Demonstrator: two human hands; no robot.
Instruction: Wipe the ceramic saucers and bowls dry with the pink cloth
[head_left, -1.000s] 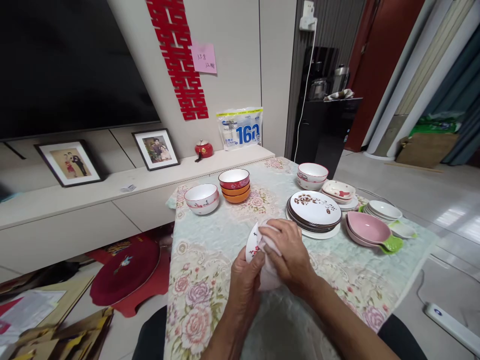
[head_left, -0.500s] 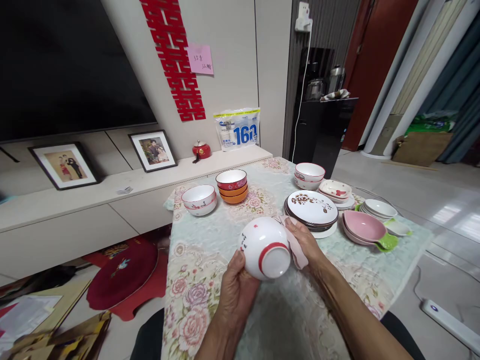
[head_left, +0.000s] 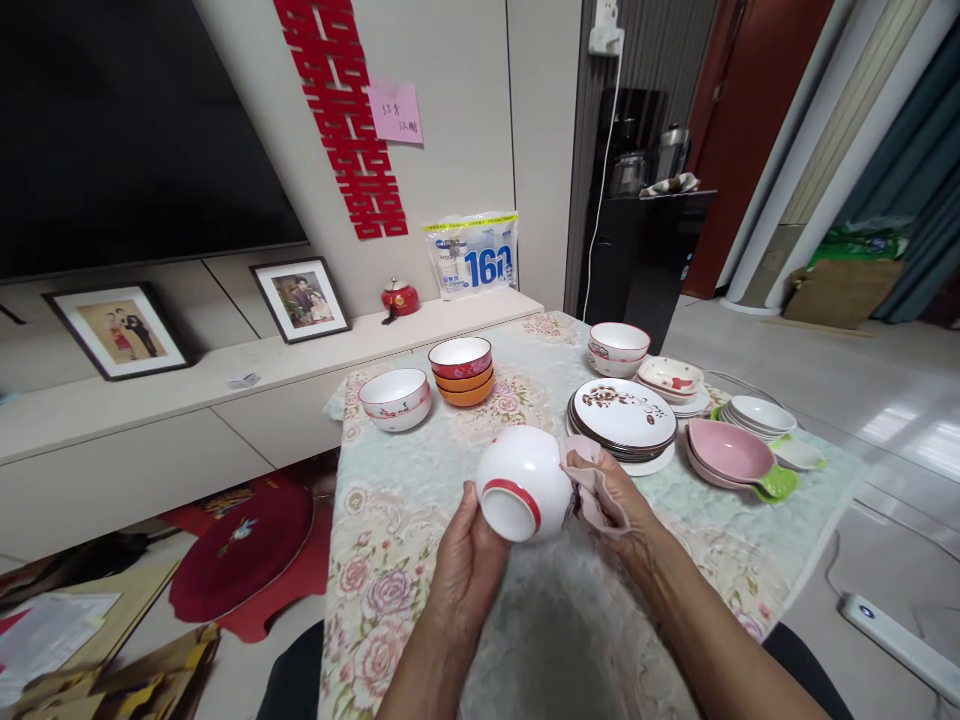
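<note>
Above the table's near part I hold a white bowl (head_left: 534,470) on its side, its red-ringed foot turned toward me and to the left. My left hand (head_left: 471,555) grips it from the lower left, thumb against the outside. A pale pink cloth (head_left: 600,500) is bunched in my right hand (head_left: 626,490), which presses it to the bowl's right side at the rim. The bowl hides part of my left fingers. Beyond it stand a white bowl stack (head_left: 396,400) and a stack of orange bowls (head_left: 466,385) topped by a red patterned one.
Right of my hands are stacked brown-flowered plates (head_left: 628,412), pink leaf-handled dishes (head_left: 729,455), small white bowls (head_left: 761,415), red-marked dishes (head_left: 670,376) and red-rimmed bowls (head_left: 619,345). A flowered tablecloth (head_left: 397,590) covers the table. A red stool (head_left: 247,560) stands at the left.
The bowl has turned in my hands, its foot swinging from the lower right to the lower left. My right hand and the cloth stay at its right side.
</note>
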